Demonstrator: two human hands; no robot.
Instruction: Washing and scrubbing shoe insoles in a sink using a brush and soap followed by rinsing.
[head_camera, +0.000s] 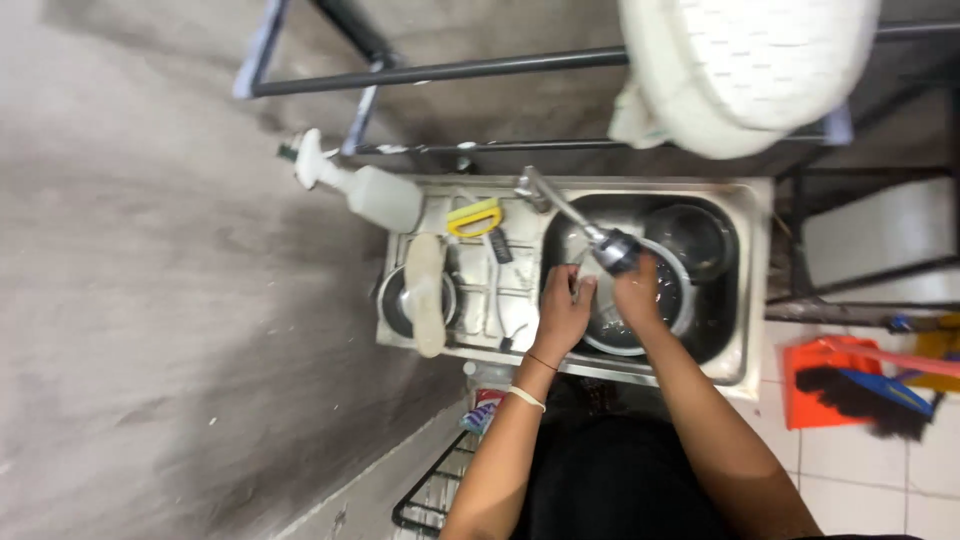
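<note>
Overhead at the upper right of the frame, closest to the lens, hangs a pale perforated basket (745, 65), resting on a dark metal rack (440, 72), presumably so wet things can drip above the basin.

Moving from the left: a clear spray bottle (375, 190) lies tipped on the back rim of the steel sink (755, 290), within reach. On the ribbed drainboard at frame centre-left sit a yellow-handled tool (475, 218), a small dark pot (395, 300) and a long pale utensil (427, 292) laid across it, set aside where water runs off.

Right of these, the left hand (562, 312) is curled around something small at the basin edge; what it grasps is too blurred to tell. The faucet (580, 222) angles down so its spray head hangs just over the right hand (640, 290), which presses on a round steel pan (640, 315) in the basin, fingers bent over its rim. A darker bowl (690, 238) sits behind, touching the pan.

At the lower right, an orange dustpan (815, 385) and brush (865, 400) rest on the tiled floor.
</note>
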